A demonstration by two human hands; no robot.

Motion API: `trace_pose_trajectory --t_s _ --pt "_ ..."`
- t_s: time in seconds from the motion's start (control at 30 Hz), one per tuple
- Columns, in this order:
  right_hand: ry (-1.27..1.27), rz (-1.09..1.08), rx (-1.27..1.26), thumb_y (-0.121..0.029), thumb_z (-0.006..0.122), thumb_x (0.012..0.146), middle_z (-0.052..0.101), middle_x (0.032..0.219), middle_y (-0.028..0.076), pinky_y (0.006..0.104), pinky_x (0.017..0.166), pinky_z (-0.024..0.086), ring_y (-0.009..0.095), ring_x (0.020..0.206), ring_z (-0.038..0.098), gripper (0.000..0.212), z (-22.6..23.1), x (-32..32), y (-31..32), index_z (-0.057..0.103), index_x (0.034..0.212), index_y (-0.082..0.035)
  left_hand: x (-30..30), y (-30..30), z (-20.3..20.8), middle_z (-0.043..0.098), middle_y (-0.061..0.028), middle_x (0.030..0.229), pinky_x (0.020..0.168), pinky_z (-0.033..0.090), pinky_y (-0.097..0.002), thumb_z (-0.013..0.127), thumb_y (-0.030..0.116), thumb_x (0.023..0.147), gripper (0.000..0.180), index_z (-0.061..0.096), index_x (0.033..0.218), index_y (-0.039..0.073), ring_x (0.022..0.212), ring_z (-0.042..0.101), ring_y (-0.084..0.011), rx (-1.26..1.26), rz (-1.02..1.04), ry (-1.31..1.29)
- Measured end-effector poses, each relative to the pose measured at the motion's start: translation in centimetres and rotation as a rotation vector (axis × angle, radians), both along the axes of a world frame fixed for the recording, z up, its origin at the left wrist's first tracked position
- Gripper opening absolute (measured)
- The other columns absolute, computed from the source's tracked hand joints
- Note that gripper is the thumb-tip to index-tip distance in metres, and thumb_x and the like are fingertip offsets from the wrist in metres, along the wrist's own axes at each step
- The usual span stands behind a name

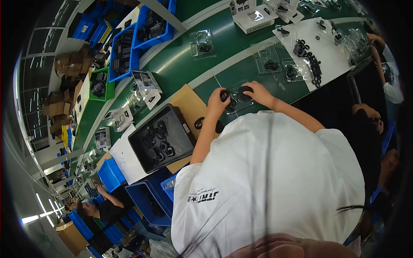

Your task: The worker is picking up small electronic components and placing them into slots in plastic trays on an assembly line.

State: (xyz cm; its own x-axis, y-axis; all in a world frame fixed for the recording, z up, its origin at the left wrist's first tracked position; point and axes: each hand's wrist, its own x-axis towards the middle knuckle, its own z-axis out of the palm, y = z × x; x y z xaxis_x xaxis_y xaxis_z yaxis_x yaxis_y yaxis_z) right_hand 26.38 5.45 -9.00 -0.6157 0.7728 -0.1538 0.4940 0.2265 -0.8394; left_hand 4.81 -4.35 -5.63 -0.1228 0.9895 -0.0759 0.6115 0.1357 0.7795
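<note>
— Arms first: posed how?
— Reaching forward from a white shirt (275, 172) over a green table (275, 84), with both forearms bare, the right one slanting inward to the left

— And gripping anything?
— Pinching a dark rounded part (224, 95) between thumb and bent fingers of the left hand (217, 103); curling the right hand (259, 93) around a black round part (245, 92), near the left one

— Between the hands?
— Lying there, partly under both: a clear plastic tray (241, 104) with black fittings inside

— Farther out?
— Left of the left hand, past a brown cardboard sheet (189, 101), a dark grey bin (175, 122) of black parts; right of the right hand, a white sheet (329, 60) strewn with more

— Any writing?
— Printed on the shirt, nearer the body than the hands: small dark lettering, upside down; on a white box (256, 23) beyond the right hand, a dark line of print; on the bin, a pale label (186, 127), too small to read
</note>
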Motion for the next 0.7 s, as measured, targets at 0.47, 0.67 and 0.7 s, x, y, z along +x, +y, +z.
trace_pose_trajectory --t_s 0.47,0.67,0.7 --pt "-0.231 0.227 0.814 -0.027 0.061 0.087 0.05 0.132 0.003 0.0411 0.1 0.037 0.022 0.119 0.047 0.036 0.8 -0.5 -1.1 0.06 0.122 -0.021 1.6 -0.5 -4.4 0.06 -0.0104 0.118 0.09 0.046 -0.0354 0.068 0.009 0.078 0.041 0.058 0.117 0.004 0.104 0.057 -0.0294 0.524 -0.098 0.323" --pt "-0.327 0.433 1.022 -0.025 0.051 0.091 0.04 0.148 0.004 0.0455 0.113 0.023 0.022 0.139 0.033 0.047 1.8 -2.7 -3.4 0.046 0.136 -0.011 0.9 -1.0 -3.7 0.066 -0.0126 0.097 0.076 0.049 -0.0396 0.064 0.004 0.068 0.028 0.061 0.096 0.003 0.084 0.06 -0.0333 0.592 -0.131 0.161" --pt "-0.331 0.456 0.982 -0.024 0.049 0.092 0.04 0.148 0.004 0.0442 0.113 0.023 0.021 0.139 0.034 0.047 1.1 -2.3 -4.1 0.045 0.136 -0.007 1.3 -1.7 -3.0 0.065 -0.0127 0.095 0.074 0.049 -0.0389 0.061 0.004 0.07 0.025 0.061 0.095 0.004 0.082 0.06 -0.0331 0.359 -0.169 0.032"
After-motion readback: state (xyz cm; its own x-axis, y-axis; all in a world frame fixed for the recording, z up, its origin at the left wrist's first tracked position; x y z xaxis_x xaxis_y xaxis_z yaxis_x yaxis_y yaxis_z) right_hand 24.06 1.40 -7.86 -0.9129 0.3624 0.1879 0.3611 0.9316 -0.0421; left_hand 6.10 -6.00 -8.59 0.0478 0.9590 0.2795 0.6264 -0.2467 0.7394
